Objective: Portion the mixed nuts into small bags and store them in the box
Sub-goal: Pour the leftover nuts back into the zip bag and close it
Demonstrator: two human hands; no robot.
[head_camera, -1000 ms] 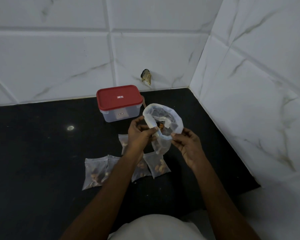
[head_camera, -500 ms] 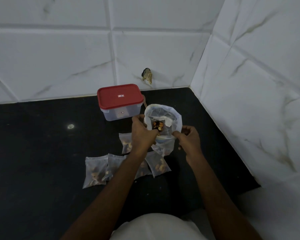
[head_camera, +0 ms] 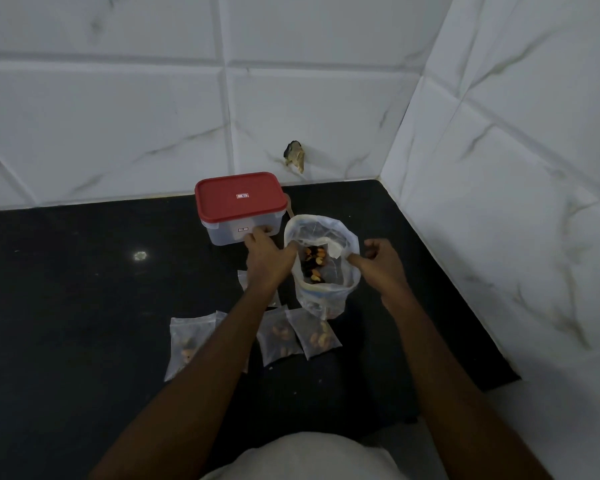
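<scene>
A big clear bag (head_camera: 321,299) of mixed nuts (head_camera: 314,263) stands with its mouth wide and its rim rolled down on the black counter (head_camera: 84,306). My left hand (head_camera: 267,254) is at its left rim, thumb touching the plastic, fingers stretched toward the box. At the right rim, my right hand (head_camera: 378,261) has its thumb on the plastic and its other fingers loosely curled on nothing. Behind the left hand is the clear box (head_camera: 239,206), with its red lid on. Several small filled bags (head_camera: 279,336) lie flat in front of the big bag, partly under my left forearm.
White tiled walls (head_camera: 499,202) close the counter at the back and the right, forming a corner. A small brownish object (head_camera: 294,155) sticks out of the back wall above the box. The counter's front edge ends near my body at lower right.
The big bag went from held up in both hands to standing on the counter. Both hands have let go of their grip on the rim and spread apart, the left moving toward the box.
</scene>
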